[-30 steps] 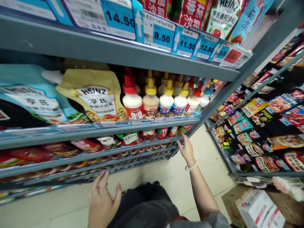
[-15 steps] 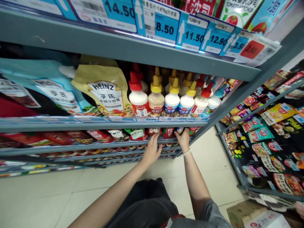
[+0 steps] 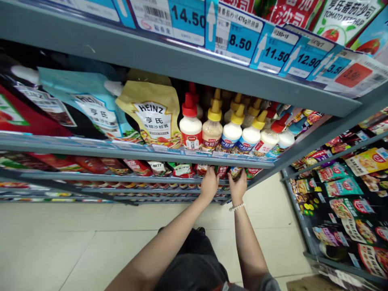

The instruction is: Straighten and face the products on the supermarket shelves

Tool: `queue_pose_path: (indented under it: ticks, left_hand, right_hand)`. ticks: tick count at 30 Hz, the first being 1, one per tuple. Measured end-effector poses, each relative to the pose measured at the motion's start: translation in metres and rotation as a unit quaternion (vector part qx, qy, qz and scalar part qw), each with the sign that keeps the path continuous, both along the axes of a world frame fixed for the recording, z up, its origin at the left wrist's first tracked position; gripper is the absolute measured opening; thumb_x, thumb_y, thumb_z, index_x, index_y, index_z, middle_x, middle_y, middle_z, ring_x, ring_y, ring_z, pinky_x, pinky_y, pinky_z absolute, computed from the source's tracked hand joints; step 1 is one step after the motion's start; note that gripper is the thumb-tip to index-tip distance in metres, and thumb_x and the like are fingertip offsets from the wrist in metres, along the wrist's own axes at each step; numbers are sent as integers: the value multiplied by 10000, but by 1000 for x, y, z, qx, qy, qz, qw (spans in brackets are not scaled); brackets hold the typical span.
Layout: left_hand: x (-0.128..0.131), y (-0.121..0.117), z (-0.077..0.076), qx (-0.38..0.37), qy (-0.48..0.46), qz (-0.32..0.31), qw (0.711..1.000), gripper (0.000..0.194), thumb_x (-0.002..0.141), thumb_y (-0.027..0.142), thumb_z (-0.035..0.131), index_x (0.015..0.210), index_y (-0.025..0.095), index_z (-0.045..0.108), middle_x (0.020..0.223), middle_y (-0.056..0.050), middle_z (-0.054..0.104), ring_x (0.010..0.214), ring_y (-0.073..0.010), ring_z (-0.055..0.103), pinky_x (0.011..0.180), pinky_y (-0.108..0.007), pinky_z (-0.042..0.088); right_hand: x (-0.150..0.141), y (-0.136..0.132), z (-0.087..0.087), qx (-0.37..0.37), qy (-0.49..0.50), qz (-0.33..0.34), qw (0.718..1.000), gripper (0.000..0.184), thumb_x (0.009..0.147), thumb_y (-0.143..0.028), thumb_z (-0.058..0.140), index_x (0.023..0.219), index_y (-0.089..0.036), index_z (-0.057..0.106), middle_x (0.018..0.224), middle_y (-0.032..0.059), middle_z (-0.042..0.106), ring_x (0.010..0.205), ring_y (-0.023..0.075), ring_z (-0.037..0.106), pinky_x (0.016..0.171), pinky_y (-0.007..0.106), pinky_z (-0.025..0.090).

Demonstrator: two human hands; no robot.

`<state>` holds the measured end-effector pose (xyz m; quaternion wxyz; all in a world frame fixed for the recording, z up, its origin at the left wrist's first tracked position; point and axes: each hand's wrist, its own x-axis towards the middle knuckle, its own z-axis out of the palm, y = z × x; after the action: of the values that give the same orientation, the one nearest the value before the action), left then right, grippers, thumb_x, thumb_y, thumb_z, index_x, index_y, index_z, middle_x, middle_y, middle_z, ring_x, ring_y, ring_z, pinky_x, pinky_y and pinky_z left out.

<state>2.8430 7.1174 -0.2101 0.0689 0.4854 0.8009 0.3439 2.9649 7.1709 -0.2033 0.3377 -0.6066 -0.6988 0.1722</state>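
My left hand [image 3: 209, 185] reaches into the lower shelf, its fingers stretched up against a red-and-white sauce pouch [image 3: 201, 170] and the thumb apart. Just right of those fingers stands a red ketchup pouch [image 3: 222, 171]. My right hand [image 3: 238, 186], with a beaded bracelet [image 3: 236, 207] at the wrist, has thumb and fingers on either side of a small sauce pouch [image 3: 235, 173]. Its fingertips are partly hidden behind the pouch. At the shelf's right end is another red-and-green pouch [image 3: 252, 173].
Above my hands, squeeze bottles [image 3: 190, 125] of salad dressing and a yellow Heinz pouch [image 3: 153, 115] line a shelf. A price-tag rail [image 3: 239, 42] juts out higher up. The upright post [image 3: 269, 169] stands at right; beyond it is another rack [image 3: 306, 238].
My view has shifted, so the shelves sit further right. My left hand has moved closer to the pouches, its thumb nearer its fingers. More of the pouch shows between my right thumb and fingers.
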Motion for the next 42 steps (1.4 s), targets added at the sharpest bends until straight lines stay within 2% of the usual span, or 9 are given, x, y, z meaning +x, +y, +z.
queue_pose_path:
  ticks: [7, 12, 17, 19, 22, 26, 29, 36, 42]
  left_hand:
    - [-6, -13, 12, 36, -20, -1, 999, 350, 981, 360, 455, 1239, 127, 494, 1177, -191, 628, 1039, -298, 667, 788, -378, 566]
    - [-18, -58, 5, 117, -30, -1, 993, 344, 981, 270, 418, 1304, 161, 467, 1247, -156, 575, 1179, -270, 587, 951, -414, 533]
    - [-58, -90, -12, 189, -25, 173, 966, 454, 982, 323, 443, 1376, 105, 386, 1311, -216, 474, 1294, -297, 475, 1080, -501, 432]
    - [-77, -93, -17, 187, -14, 206, 960, 525, 978, 362, 462, 1417, 98, 349, 1362, -235, 451, 1330, -313, 445, 1102, -516, 406]
    - [-98, -89, -22, 152, 17, 160, 975, 524, 973, 375, 477, 1412, 109, 372, 1350, -223, 509, 1317, -328, 465, 1104, -527, 402]
    - [-106, -78, -30, 116, 14, 136, 984, 467, 972, 289, 449, 1389, 87, 386, 1232, -224, 578, 1210, -327, 549, 1028, -529, 468]
    - [-108, -71, -31, 102, -6, 128, 987, 424, 963, 235, 445, 1363, 100, 404, 1214, -211, 577, 1189, -315, 559, 1005, -522, 485]
    - [-124, -72, -23, 86, -30, 72, 993, 335, 964, 208, 441, 1280, 103, 474, 1171, -173, 591, 1134, -285, 587, 974, -456, 519]
    - [-120, -96, -21, 118, -37, 62, 990, 489, 973, 228, 436, 1444, 118, 366, 1371, -185, 535, 1305, -260, 513, 1077, -418, 473]
  right_hand:
    - [4, -31, 8, 67, 65, 53, 994, 595, 967, -464, 468, 1443, -115, 395, 1397, 211, 512, 1273, 274, 532, 982, 399, 507]
    - [-19, -61, 21, 99, 49, 209, 972, 424, 1009, -359, 431, 1380, -164, 496, 1367, 156, 562, 1268, 221, 550, 965, 339, 530]
    - [-60, -64, 35, 96, 37, 324, 940, 373, 1024, -299, 413, 1354, -181, 537, 1334, 118, 603, 1209, 197, 595, 980, 314, 518]
    - [-79, -58, 42, 111, 31, 348, 930, 366, 1032, -260, 372, 1342, -173, 545, 1313, 118, 616, 1222, 202, 580, 1009, 332, 495]
    - [-106, -48, 48, 138, -28, 351, 926, 372, 1038, -242, 314, 1268, -150, 592, 1166, 133, 673, 1072, 227, 637, 895, 337, 516]
    - [-132, -42, 50, 138, -87, 322, 933, 356, 1029, -381, 432, 900, -154, 674, 768, 80, 685, 746, 219, 649, 692, 296, 473]
    - [-140, -39, 49, 143, -102, 290, 941, 424, 1011, -435, 482, 725, -168, 646, 663, 71, 669, 650, 210, 629, 634, 284, 420]
    - [-146, -43, 48, 151, -108, 272, 944, 509, 1045, -416, 346, 880, -120, 725, 765, 154, 716, 698, 251, 655, 676, 320, 430]
    - [-145, -53, 52, 133, -44, 250, 958, 485, 1002, -487, 415, 923, -100, 696, 796, 174, 711, 729, 269, 666, 719, 353, 485]
